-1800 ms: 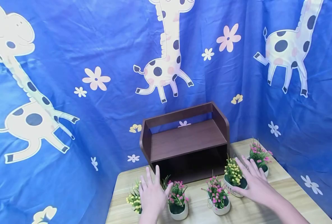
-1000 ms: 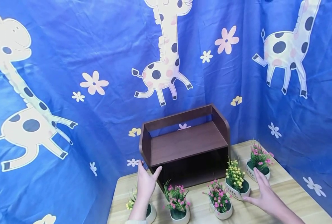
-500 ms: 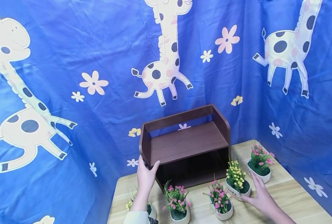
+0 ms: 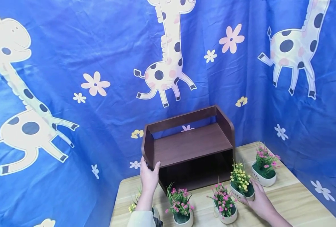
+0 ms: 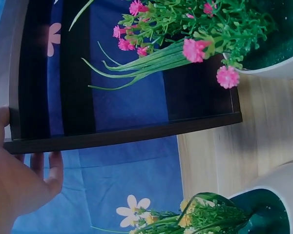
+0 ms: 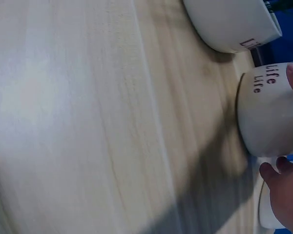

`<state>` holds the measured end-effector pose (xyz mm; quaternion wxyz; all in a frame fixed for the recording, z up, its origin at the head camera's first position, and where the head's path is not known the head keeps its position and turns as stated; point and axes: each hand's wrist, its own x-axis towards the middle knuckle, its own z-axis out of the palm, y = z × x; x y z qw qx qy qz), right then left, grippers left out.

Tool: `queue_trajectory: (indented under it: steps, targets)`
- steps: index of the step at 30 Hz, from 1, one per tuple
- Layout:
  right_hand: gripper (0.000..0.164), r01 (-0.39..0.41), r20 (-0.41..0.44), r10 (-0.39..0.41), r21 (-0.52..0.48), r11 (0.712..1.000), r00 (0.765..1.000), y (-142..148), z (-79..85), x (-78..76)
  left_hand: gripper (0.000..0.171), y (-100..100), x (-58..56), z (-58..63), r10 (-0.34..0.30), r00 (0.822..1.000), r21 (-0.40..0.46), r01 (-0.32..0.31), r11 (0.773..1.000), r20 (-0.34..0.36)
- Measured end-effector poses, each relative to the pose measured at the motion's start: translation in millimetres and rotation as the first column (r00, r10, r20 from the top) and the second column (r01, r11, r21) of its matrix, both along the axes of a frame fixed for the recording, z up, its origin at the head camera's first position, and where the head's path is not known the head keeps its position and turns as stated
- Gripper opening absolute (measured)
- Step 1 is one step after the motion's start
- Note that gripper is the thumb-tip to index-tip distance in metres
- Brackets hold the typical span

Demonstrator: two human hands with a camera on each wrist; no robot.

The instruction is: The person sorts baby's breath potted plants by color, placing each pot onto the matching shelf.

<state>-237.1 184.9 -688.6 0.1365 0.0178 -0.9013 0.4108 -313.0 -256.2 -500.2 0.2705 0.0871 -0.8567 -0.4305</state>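
Left hand (image 4: 149, 178) clamped on left side of dark-brown, wood-look two-tier shelf (image 4: 193, 143) | right hand (image 4: 260, 200) clamped round white oval pot of yellow flowers (image 4: 241, 183), near shelf's front right corner | step, likely: securing pot | next move probably calls for firm, level lift

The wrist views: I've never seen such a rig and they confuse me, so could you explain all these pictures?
There is no machine, just a person's two bare hands. The head picture comes from a camera worn on the head, looking down; each wrist picture comes from a camera on that wrist, so things there appear turned sideways. On the wooden table stand a dark brown shelf and five potted plants, three pink-flowered and two yellow. The left hand grips the shelf's left side. The right hand holds a white pot of yellow flowers.
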Motion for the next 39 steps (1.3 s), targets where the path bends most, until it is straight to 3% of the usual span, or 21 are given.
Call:
queue_trajectory:
  steps: [5, 9, 16, 27, 39]
  targets:
    - [0.094, 0.032, -0.036, -0.032, 0.02, 0.999, 0.999, -1.4, -7.1, -0.5, 0.08, 2.9, -4.0, -3.9, -0.008, 1.0, 0.011, 0.009, 1.0, -0.02]
    - [0.089, 0.038, -0.02, -0.038, 0.032, 0.999, 0.999, -3.0, -10.2, -1.9, 0.079, 2.5, -5.2, -6.0, -0.001, 0.999, 0.045, 0.003, 0.999, -0.04]
    - [0.093, 0.048, 0.02, -0.049, 0.04, 0.998, 0.999, -3.8, -10.5, -1.8, 0.078, 2.9, -2.3, -5.1, -0.02, 0.999, 0.075, 0.022, 0.997, -0.031]
    - [0.09, 0.073, -0.062, -0.068, 0.082, 0.994, 0.996, -9.6, -6.4, -1.3, 0.08, 1.7, -1.1, -4.7, -0.027, 0.999, 0.05, 0.028, 0.998, -0.023]
    - [0.091, 0.082, 0.017, -0.082, 0.03, 0.996, 0.996, -10.4, -3.1, 2.2, 0.08, 2.9, 0.3, -4.9, -0.019, 1.0, 0.056, 0.02, 0.998, -0.022]
